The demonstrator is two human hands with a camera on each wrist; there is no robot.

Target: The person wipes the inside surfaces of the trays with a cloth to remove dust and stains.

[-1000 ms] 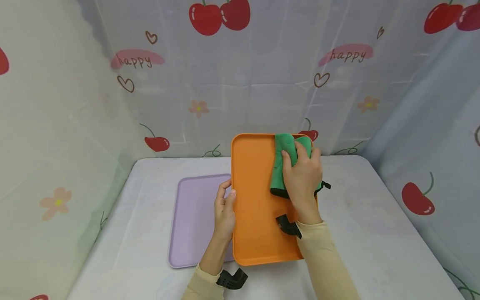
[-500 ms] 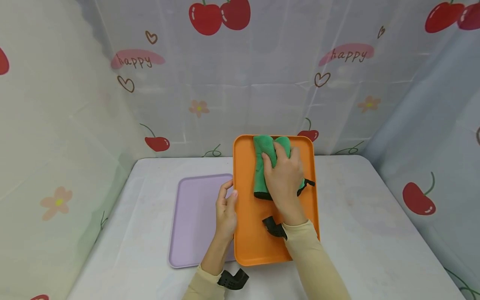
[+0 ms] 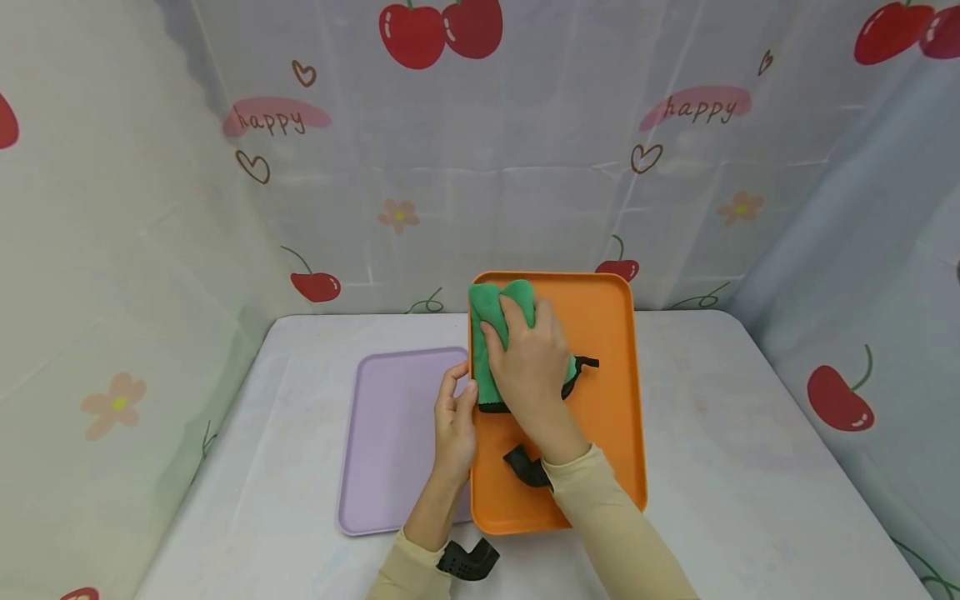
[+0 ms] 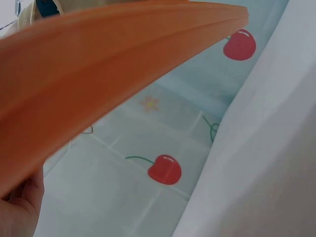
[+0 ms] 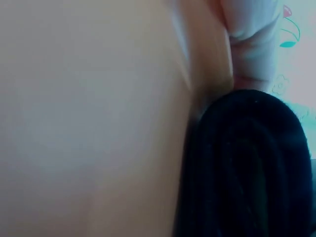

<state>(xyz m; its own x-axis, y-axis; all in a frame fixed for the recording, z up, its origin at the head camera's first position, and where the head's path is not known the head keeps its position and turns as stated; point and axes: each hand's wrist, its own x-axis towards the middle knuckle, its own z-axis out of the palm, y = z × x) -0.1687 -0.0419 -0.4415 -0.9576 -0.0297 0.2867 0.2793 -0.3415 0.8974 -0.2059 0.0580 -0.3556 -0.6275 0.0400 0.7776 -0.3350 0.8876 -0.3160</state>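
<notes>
An orange rectangular tray (image 3: 600, 367) is held up over the table in the head view, its inner face showing. My left hand (image 3: 454, 433) grips its left edge, with the thumb at the rim. In the left wrist view the tray (image 4: 94, 74) is seen from below, and part of the left hand (image 4: 20, 210) shows under it. A folded green cloth (image 3: 486, 312) with black edging lies against the tray's upper left part. My right hand (image 3: 534, 358) grips this cloth and presses it on the tray. Its dark folded edge (image 5: 247, 163) fills much of the right wrist view.
A light purple tray (image 3: 393, 450) lies flat on the white table (image 3: 720, 467), partly covered by the orange tray at its right side. Curtains (image 3: 517, 200) printed with cherries stand behind and at both sides.
My right hand has slid the green cloth leftward across the orange tray, from its right edge to its left edge. The tray has shifted slightly right; the left hand keeps its grip.
</notes>
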